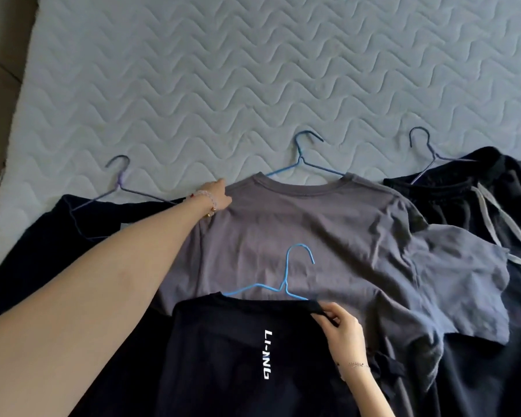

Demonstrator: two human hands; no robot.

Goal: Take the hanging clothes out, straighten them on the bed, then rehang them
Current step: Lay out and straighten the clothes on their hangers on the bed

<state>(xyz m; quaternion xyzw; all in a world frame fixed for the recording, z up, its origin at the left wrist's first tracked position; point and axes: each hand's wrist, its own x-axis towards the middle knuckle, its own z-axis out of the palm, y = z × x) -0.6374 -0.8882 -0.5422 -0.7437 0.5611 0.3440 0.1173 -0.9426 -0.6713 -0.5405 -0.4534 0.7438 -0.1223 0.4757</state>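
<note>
A grey T-shirt (307,236) lies flat on the mattress with a blue wire hanger (303,159) in its neck. My left hand (215,195) reaches far out and grips the shirt's left shoulder. Nearer me lies a black shirt with white lettering (223,350) on a light-blue hanger (286,284). My right hand (342,325) pinches the right end of its collar. A dark navy shirt (48,245) on a purple-blue hanger (119,182) lies at the left.
Black trousers with grey drawstrings (478,200) on a dark hanger (424,155) lie at the right. The quilted pale-blue mattress (253,70) stretches away beyond the clothes. Its left edge meets a tan floor (0,70).
</note>
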